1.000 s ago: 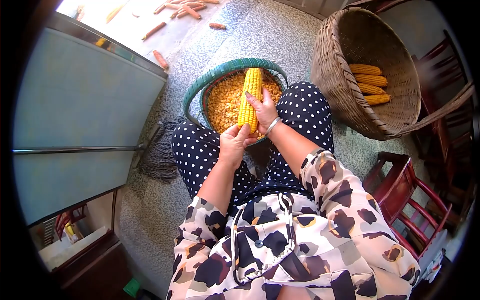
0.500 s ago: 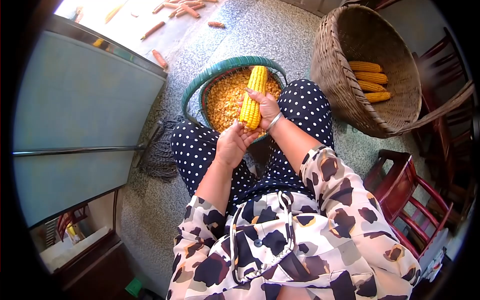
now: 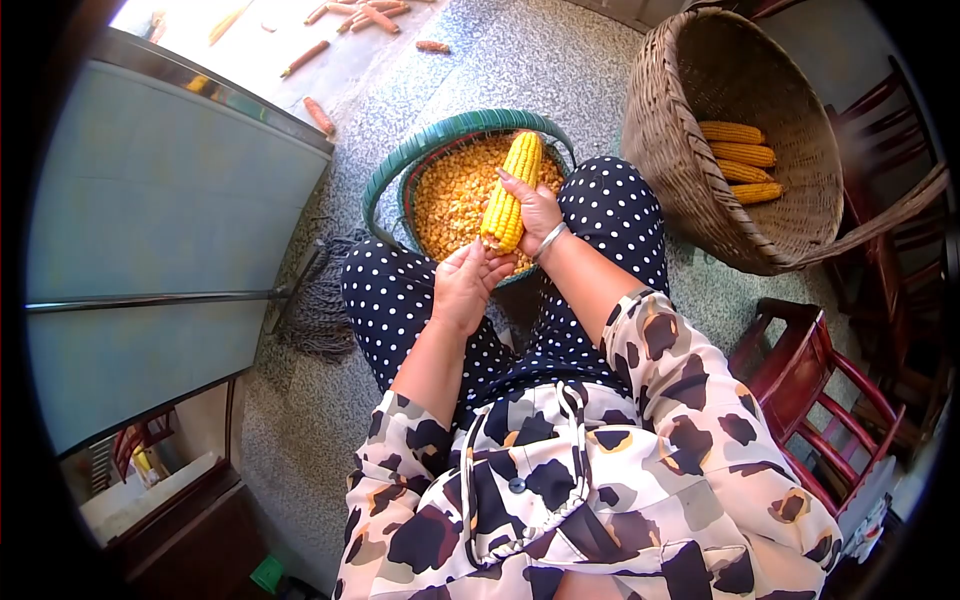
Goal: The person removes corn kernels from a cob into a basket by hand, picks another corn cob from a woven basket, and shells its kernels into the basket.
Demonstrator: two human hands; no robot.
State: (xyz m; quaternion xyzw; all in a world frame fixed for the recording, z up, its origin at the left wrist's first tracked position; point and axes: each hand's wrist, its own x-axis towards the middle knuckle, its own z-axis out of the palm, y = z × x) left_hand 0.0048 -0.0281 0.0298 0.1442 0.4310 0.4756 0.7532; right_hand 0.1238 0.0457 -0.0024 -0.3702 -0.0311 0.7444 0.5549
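Observation:
A yellow ear of corn (image 3: 515, 185) slants over a green-rimmed basket (image 3: 383, 180), its upper end leaning right. My right hand (image 3: 535, 215) wraps round the ear from the right side, thumb along its face; a silver bangle circles that wrist. At the ear's lower end, the fingertips of my left hand (image 3: 465, 285) are pinched against the butt. Below the ear, loose corn kernels (image 3: 440, 200) fill the basket, which stands between my knees. Part of the kernels is hidden by my hands and the ear.
A large wicker basket (image 3: 665, 150) tilts at the right, with several ears of corn (image 3: 745, 155) inside. Bare cobs (image 3: 318, 116) lie on the floor at upper left. A red wooden chair (image 3: 800, 370) stands right, a grey mop head (image 3: 325, 300) and door panel (image 3: 160, 240) left.
The ear has shifted slightly and tips further right at the top. My left hand has turned from palm-up under the lower end to a pinch at the butt.

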